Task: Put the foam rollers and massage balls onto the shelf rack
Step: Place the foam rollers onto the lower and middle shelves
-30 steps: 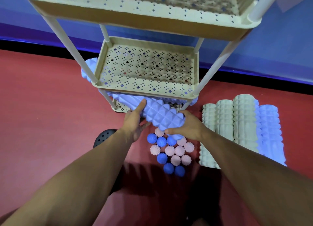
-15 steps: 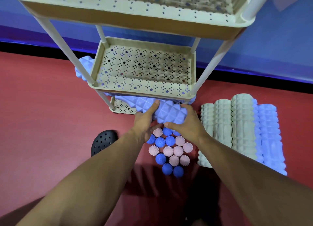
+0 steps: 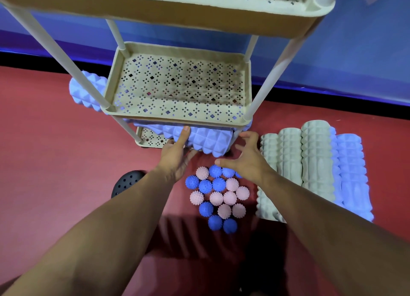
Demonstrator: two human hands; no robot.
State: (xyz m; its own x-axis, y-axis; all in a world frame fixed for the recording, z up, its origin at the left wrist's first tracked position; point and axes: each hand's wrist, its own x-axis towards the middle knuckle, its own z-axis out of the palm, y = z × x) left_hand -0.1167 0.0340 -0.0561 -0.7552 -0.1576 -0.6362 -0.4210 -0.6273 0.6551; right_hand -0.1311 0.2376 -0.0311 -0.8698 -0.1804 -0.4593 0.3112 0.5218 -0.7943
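Blue roller sits mid-frame on bottom tier of rack, near end overhanging. Left hand: fingers straight, pressing its end, not gripping. Right hand spread, off it, holding nothing. Pref. push level w/ left palm till end clears rim; balls just below.

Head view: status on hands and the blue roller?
Left hand open, fingers on blue roller lying on bottom shelf. Right hand open, off it. Massage balls, other rollers on floor.
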